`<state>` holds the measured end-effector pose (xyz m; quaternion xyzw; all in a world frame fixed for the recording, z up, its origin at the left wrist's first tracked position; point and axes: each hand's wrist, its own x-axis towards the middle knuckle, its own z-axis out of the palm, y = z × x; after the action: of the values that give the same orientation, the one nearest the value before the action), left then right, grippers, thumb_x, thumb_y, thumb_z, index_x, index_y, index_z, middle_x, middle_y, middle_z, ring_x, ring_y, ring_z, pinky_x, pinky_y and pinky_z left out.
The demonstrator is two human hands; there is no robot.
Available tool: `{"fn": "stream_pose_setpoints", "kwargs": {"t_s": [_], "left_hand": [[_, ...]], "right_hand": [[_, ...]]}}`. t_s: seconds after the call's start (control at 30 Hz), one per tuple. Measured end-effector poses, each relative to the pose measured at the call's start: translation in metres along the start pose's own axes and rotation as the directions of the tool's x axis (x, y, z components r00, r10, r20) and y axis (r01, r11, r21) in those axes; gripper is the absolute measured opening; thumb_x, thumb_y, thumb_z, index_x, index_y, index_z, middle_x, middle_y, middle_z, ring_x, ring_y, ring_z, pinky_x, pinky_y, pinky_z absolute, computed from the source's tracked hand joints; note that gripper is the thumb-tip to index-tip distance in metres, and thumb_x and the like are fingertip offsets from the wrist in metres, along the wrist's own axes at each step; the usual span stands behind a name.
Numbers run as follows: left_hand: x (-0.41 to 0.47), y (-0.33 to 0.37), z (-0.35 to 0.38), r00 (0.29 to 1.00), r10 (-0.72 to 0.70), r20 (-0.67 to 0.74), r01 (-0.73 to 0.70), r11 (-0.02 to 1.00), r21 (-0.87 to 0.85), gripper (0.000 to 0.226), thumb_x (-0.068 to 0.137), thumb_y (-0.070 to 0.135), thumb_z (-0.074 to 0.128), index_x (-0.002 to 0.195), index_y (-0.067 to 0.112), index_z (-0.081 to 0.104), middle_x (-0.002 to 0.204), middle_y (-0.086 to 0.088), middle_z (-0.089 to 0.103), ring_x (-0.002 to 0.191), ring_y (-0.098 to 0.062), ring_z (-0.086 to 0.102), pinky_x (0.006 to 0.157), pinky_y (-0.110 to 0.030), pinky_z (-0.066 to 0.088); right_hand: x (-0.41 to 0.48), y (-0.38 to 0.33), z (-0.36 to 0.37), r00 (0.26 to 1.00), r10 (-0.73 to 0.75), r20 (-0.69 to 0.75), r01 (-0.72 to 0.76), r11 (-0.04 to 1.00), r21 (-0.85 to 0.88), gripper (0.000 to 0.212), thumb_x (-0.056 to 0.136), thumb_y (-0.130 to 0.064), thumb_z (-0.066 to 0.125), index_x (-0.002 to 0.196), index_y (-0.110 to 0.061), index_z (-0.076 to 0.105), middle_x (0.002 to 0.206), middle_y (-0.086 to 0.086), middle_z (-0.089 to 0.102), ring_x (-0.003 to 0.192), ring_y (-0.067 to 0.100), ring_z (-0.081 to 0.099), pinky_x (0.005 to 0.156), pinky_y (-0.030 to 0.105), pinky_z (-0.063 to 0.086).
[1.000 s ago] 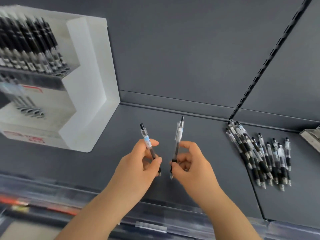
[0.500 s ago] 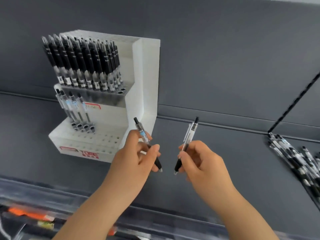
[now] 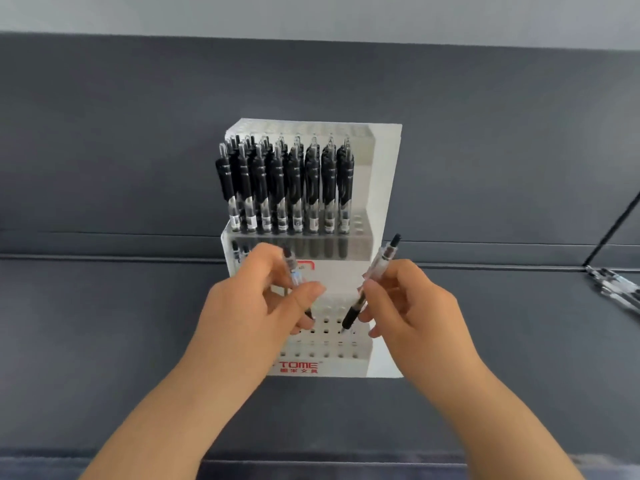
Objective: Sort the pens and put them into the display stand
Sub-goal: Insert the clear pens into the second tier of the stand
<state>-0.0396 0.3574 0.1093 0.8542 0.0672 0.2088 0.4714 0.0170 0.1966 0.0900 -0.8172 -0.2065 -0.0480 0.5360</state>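
A white stepped display stand [image 3: 384, 209] with rows of holes stands straight ahead on the grey shelf. Its upper tier is full of black-grip pens [image 3: 287, 188] standing upright. My left hand [image 3: 252, 313] pinches a clear pen with a blue label [image 3: 294, 271] over the lower tier's left side; its tip is hidden behind my fingers. My right hand [image 3: 412, 306] grips a clear pen with a black grip [image 3: 372, 284], tilted, with its tip down just above a hole of the lower tier. Both hands cover part of the lower tier.
Loose pens [image 3: 620, 289] lie on the shelf at the far right edge of view, beside a black slotted upright [image 3: 613, 230]. The grey shelf back wall [image 3: 138, 133] rises behind the stand. The shelf's front lip [image 3: 311, 462] runs under my forearms.
My view has swung left, so the stand is now centred and the loose pile sits at the right edge. Both hands carried their pens over the stand's lower tier, the right pen's tip down at the holes.
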Motion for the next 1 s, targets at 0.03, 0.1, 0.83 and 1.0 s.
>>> {"fn": "stream_pose_setpoints", "kwargs": {"t_s": [0.03, 0.1, 0.83, 1.0], "left_hand": [[0.004, 0.000, -0.004, 1.000, 0.014, 0.017, -0.015, 1.000, 0.021, 0.022, 0.079, 0.039, 0.065, 0.087, 0.022, 0.053, 0.077, 0.006, 0.069, 0.060, 0.002, 0.066, 0.057, -0.015, 0.052], [0.012, 0.002, -0.010, 0.998, 0.032, 0.046, -0.034, 0.999, 0.036, 0.022, 0.077, 0.037, 0.069, 0.083, 0.023, 0.053, 0.075, 0.005, 0.069, 0.059, 0.001, 0.066, 0.058, -0.020, 0.053], [0.056, -0.024, -0.005, 0.978, 0.209, 0.025, -0.206, 0.927, 0.314, 0.033, 0.071, 0.045, 0.075, 0.073, 0.031, 0.045, 0.072, 0.015, 0.053, 0.065, 0.002, 0.051, 0.058, -0.011, 0.040], [0.058, -0.026, -0.005, 0.970, 0.243, 0.025, -0.237, 0.910, 0.340, 0.033, 0.071, 0.047, 0.075, 0.076, 0.029, 0.047, 0.072, 0.015, 0.051, 0.066, 0.002, 0.049, 0.058, -0.014, 0.040]], "right_hand": [[0.003, -0.003, 0.003, 1.000, -0.010, -0.014, 0.010, 1.000, -0.017, 0.008, 0.091, -0.029, 0.053, 0.083, -0.029, 0.054, 0.072, -0.007, 0.065, 0.062, 0.011, 0.063, 0.060, 0.028, 0.054], [0.009, -0.009, 0.008, 0.999, -0.040, -0.023, 0.039, 0.998, -0.040, 0.010, 0.091, -0.026, 0.055, 0.083, -0.030, 0.051, 0.075, -0.008, 0.064, 0.064, 0.009, 0.064, 0.060, 0.024, 0.054], [0.051, -0.007, 0.038, 0.994, -0.097, 0.058, 0.110, 0.945, -0.309, 0.013, 0.090, -0.021, 0.060, 0.102, -0.019, 0.058, 0.080, -0.016, 0.057, 0.073, 0.004, 0.057, 0.063, 0.006, 0.045], [0.055, -0.009, 0.036, 0.990, -0.140, 0.023, 0.140, 0.940, -0.311, 0.018, 0.089, -0.021, 0.062, 0.107, -0.018, 0.061, 0.087, -0.008, 0.063, 0.078, 0.006, 0.060, 0.069, 0.008, 0.045]]}}
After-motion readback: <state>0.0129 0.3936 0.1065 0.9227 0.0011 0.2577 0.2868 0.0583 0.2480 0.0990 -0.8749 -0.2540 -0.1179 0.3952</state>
